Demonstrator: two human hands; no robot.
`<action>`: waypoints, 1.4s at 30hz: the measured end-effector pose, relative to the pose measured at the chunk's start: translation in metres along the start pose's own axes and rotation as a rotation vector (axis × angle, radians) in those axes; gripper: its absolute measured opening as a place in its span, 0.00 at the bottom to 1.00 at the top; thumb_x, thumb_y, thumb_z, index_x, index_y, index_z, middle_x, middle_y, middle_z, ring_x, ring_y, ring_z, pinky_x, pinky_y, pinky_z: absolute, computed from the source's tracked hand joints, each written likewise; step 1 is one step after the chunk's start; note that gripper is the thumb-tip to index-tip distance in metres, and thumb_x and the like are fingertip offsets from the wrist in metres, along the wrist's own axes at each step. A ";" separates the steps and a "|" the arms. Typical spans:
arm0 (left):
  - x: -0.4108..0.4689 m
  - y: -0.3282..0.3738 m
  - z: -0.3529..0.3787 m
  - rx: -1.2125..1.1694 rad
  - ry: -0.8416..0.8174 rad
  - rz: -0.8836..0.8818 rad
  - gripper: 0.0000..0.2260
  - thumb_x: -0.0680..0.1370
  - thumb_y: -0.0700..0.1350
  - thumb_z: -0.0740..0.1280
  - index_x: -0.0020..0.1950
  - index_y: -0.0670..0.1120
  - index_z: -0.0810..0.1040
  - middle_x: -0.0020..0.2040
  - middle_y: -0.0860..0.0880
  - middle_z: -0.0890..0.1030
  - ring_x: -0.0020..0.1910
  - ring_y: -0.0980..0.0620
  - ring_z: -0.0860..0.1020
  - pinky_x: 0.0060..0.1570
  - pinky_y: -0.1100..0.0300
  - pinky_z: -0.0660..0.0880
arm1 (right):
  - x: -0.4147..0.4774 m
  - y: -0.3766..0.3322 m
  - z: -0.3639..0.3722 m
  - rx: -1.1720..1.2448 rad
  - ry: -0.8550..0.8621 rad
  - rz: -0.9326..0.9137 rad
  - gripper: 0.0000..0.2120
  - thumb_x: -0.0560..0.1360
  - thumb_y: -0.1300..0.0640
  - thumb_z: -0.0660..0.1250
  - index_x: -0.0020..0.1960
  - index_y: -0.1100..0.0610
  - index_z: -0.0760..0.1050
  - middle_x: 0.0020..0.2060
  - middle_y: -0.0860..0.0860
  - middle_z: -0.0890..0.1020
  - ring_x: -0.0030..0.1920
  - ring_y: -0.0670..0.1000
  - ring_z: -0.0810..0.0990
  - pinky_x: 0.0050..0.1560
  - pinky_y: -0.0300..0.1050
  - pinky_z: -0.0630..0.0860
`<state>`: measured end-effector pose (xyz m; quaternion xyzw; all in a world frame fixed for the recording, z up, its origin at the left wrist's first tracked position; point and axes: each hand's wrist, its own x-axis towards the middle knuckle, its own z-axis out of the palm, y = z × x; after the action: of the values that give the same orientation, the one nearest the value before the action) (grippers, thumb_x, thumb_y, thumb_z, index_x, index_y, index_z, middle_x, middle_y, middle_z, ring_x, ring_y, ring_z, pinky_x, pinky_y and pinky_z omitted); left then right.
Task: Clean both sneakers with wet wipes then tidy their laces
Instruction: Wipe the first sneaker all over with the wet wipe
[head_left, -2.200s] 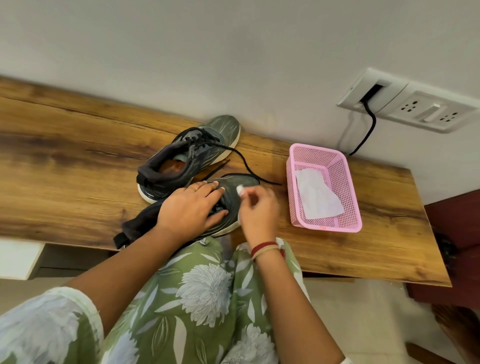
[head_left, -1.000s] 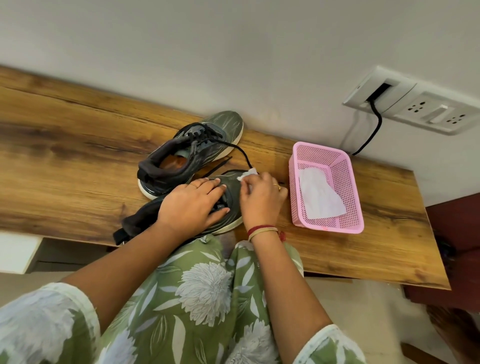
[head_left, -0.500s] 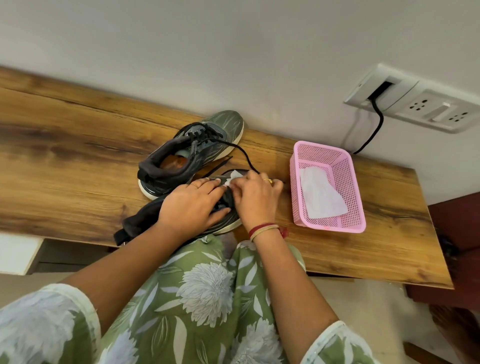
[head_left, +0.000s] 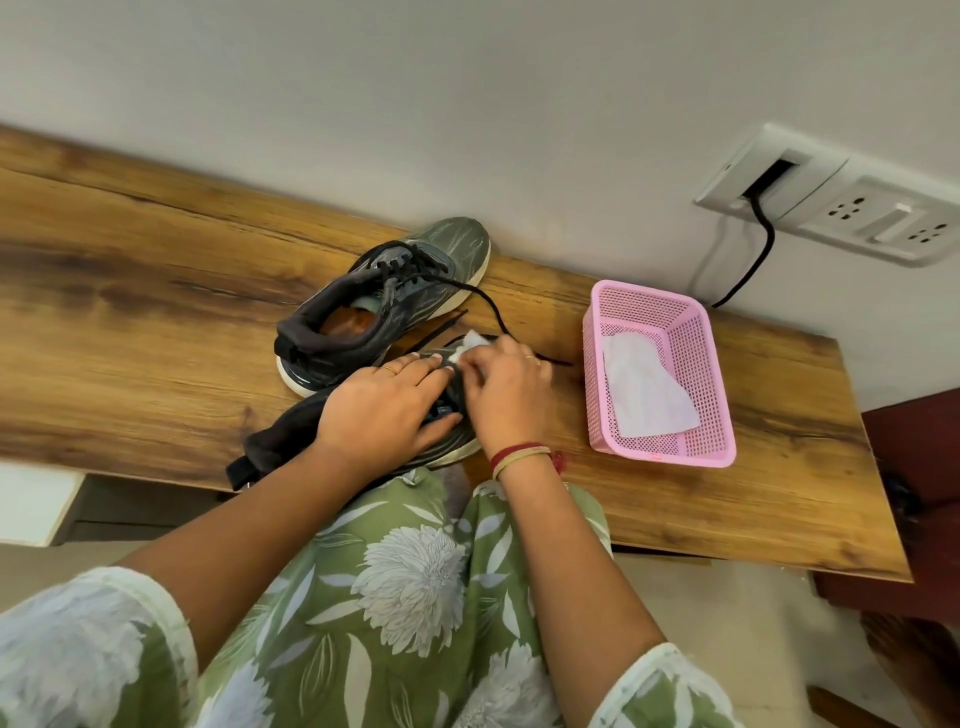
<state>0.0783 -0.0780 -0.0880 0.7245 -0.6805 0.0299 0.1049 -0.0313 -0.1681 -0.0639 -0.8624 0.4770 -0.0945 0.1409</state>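
Two grey-green sneakers stand on a wooden table (head_left: 156, 291). The far sneaker (head_left: 405, 291) points at the wall, its black lace (head_left: 493, 317) trailing loose toward the basket. The near sneaker (head_left: 280, 436) lies at the table's front edge, mostly hidden under my hands. My left hand (head_left: 384, 410) rests flat across its middle and steadies it. My right hand (head_left: 509, 389) holds a white wet wipe (head_left: 470, 345) against the sneaker's toe; only a corner of the wipe shows past my fingers.
A pink mesh basket (head_left: 722, 384) with a crumpled white wipe (head_left: 644, 395) in it stands to the right of the sneakers. A wall socket panel (head_left: 852, 208) with a black cable (head_left: 763, 244) sits above it. A dark red chair (head_left: 924, 467) is at the far right.
My right hand with the wipe went from the near sneaker's right side up onto its toe, rubbing left and back. My left hand stayed on the sneaker.
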 end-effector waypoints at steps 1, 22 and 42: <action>0.000 0.000 0.000 0.004 0.006 0.002 0.25 0.74 0.60 0.56 0.56 0.44 0.80 0.54 0.45 0.83 0.52 0.47 0.82 0.43 0.55 0.79 | -0.001 0.001 0.000 0.009 -0.027 -0.035 0.09 0.78 0.53 0.61 0.50 0.51 0.80 0.48 0.51 0.77 0.52 0.53 0.73 0.51 0.49 0.61; 0.000 0.000 0.000 0.006 0.069 0.003 0.23 0.74 0.61 0.56 0.52 0.45 0.78 0.52 0.46 0.82 0.47 0.48 0.82 0.36 0.56 0.77 | 0.005 0.006 -0.001 -0.066 0.151 0.162 0.09 0.76 0.48 0.62 0.51 0.46 0.80 0.50 0.47 0.79 0.54 0.53 0.70 0.52 0.52 0.58; 0.000 0.004 -0.006 0.053 0.078 -0.011 0.18 0.73 0.60 0.64 0.46 0.44 0.75 0.40 0.47 0.74 0.30 0.48 0.76 0.24 0.60 0.63 | 0.003 0.004 -0.004 -0.051 0.139 0.191 0.09 0.77 0.50 0.61 0.52 0.49 0.79 0.50 0.50 0.78 0.55 0.53 0.72 0.52 0.51 0.59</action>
<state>0.0745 -0.0768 -0.0820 0.7292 -0.6708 0.0755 0.1121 -0.0344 -0.1734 -0.0618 -0.8078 0.5677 -0.1278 0.0939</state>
